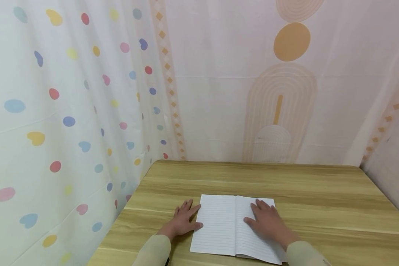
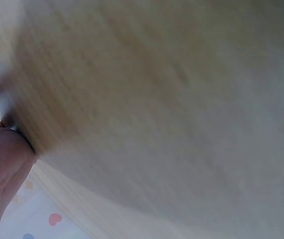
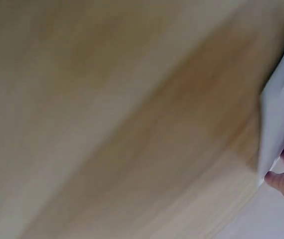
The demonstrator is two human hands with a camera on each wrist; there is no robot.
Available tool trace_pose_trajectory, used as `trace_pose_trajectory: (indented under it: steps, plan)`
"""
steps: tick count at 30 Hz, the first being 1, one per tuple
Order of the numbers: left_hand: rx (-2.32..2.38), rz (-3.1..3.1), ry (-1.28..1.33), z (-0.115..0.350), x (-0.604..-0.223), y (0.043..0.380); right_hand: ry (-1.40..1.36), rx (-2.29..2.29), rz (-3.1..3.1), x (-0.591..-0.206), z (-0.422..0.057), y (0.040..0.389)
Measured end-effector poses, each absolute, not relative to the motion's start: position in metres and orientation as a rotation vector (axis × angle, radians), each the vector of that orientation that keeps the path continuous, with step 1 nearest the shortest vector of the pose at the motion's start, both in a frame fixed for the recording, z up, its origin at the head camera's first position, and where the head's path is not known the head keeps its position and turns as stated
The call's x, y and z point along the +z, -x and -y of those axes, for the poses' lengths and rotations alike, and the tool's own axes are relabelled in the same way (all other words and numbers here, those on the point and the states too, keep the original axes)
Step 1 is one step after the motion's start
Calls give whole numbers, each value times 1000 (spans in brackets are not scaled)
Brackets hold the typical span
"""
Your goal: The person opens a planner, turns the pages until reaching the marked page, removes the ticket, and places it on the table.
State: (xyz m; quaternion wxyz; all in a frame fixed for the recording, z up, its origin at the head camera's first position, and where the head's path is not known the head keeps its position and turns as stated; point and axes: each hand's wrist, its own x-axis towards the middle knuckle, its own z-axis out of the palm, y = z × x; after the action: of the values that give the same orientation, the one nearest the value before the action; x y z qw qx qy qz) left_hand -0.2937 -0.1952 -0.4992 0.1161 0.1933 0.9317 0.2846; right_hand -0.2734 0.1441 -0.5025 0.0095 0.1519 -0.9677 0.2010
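Note:
A notebook (image 1: 217, 225) with blank ruled pages lies spread on the wooden table, its centre fold running away from the person. The left hand (image 1: 182, 220) rests at its left edge, fingers spread, thumb over the page margin and the other fingers mostly on the wood. On the right page lies the right hand (image 1: 267, 223), flat with fingers extended toward the top. The near right corner of the pages lifts slightly. In the left wrist view the palm (image 2: 5, 164) shows at the left side; in the right wrist view fingertips (image 3: 274, 178) touch the paper (image 3: 276, 119).
The wood-grain table (image 1: 252, 177) reaches back to a pale curtain (image 1: 212, 111) with arch patterns. A white curtain with coloured dots (image 1: 70, 147) hangs along the left side. A pale wall (image 1: 392, 166) borders the table on the right.

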Motion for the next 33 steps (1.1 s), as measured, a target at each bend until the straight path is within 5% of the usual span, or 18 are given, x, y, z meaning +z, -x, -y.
trace_pose_trajectory:
  steps: [11, 33]
  plan:
    - [830, -2718, -549, 193, -498, 294, -240, 609, 3147, -501, -198, 283]
    - [833, -2726, -542, 193, -495, 292, -269, 613, 3108, -505, -194, 277]
